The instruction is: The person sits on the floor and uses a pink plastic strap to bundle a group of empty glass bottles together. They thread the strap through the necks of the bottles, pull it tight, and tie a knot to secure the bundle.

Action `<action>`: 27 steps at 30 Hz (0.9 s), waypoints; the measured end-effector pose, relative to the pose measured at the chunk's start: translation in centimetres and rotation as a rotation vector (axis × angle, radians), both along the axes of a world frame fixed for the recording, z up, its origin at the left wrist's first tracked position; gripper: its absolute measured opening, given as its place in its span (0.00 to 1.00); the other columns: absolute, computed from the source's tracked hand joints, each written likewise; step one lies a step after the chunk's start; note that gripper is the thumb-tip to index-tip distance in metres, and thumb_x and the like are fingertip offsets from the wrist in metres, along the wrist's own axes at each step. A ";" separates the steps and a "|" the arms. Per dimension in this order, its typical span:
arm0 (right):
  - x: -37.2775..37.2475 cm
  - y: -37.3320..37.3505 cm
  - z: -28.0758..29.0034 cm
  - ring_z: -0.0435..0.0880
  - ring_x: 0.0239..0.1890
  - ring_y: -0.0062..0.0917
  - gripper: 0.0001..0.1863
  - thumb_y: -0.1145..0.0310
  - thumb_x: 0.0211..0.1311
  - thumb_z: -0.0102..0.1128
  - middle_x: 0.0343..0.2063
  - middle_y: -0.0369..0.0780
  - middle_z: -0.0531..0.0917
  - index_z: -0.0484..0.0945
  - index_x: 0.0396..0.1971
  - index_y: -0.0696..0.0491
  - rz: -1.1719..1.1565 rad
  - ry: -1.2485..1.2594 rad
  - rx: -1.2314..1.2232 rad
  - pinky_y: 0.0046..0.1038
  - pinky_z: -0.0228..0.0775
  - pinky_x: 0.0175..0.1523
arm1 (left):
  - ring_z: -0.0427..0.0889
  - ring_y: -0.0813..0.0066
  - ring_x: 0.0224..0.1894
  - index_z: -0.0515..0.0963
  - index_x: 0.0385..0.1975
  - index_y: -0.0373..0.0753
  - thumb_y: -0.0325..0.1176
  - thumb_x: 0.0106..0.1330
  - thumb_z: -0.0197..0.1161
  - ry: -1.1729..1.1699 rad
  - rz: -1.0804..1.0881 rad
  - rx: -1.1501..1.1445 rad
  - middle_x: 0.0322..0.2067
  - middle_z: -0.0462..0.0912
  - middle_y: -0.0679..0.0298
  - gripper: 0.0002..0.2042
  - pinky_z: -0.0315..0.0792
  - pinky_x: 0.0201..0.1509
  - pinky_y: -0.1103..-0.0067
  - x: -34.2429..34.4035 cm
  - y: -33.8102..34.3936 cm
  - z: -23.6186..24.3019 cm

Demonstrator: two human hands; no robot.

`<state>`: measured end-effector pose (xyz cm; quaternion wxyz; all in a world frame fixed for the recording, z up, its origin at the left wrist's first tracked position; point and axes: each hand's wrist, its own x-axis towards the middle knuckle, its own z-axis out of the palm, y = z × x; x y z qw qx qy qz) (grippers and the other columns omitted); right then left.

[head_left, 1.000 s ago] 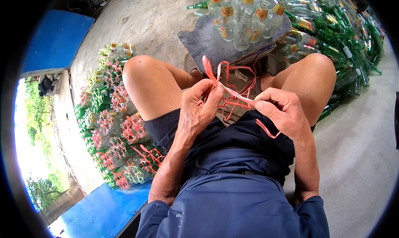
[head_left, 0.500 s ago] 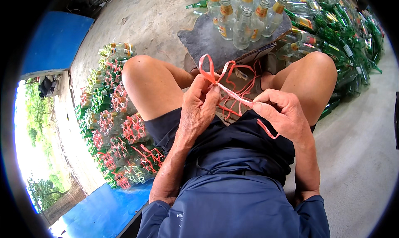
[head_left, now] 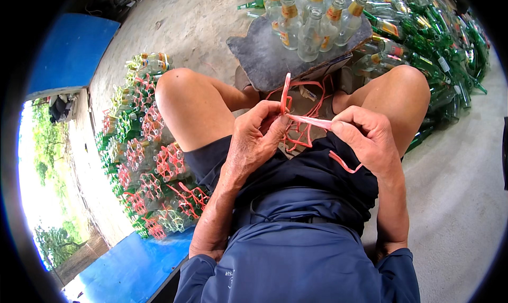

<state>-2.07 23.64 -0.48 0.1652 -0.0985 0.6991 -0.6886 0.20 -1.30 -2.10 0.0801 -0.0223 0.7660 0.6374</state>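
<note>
Above my lap, between the knees, my left hand (head_left: 260,133) pinches a loop of red plastic strapping between thumb and fingers. A flat pale-pink stretch of the same strapping (head_left: 312,122) runs taut across to my right hand (head_left: 365,136), whose thumb and forefinger are closed on it. A loose tail end hangs below the right hand. One red loop stands up over the left fingertips. More tangled red strands dangle behind and below, between my legs. Just beyond the hands, clear glass bottles (head_left: 309,35) with orange-yellow neck labels stand grouped upright on a dark stone slab (head_left: 254,54).
A large heap of loose green and clear bottles (head_left: 434,49) fills the far right. At my left, bundled bottles tied with red and yellow-green strapping (head_left: 153,160) stand close together. A blue board (head_left: 69,54) lies far left, a blue sheet (head_left: 135,266) near left.
Both hands have shifted slightly right. The two red loops above the left hand have become one upright loop, and the stretch between the hands now lies flatter and more level.
</note>
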 end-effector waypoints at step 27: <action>-1.1 8.0 1.3 0.54 0.17 0.03 0.07 0.67 0.75 0.62 0.18 0.21 0.65 0.81 0.36 0.54 -0.355 0.017 0.106 0.18 0.40 0.21 | 0.83 0.66 0.31 0.82 0.35 0.36 0.20 0.57 0.68 0.530 0.020 -0.514 0.26 0.83 0.62 0.07 0.78 0.39 0.73 0.5 -0.3 -0.7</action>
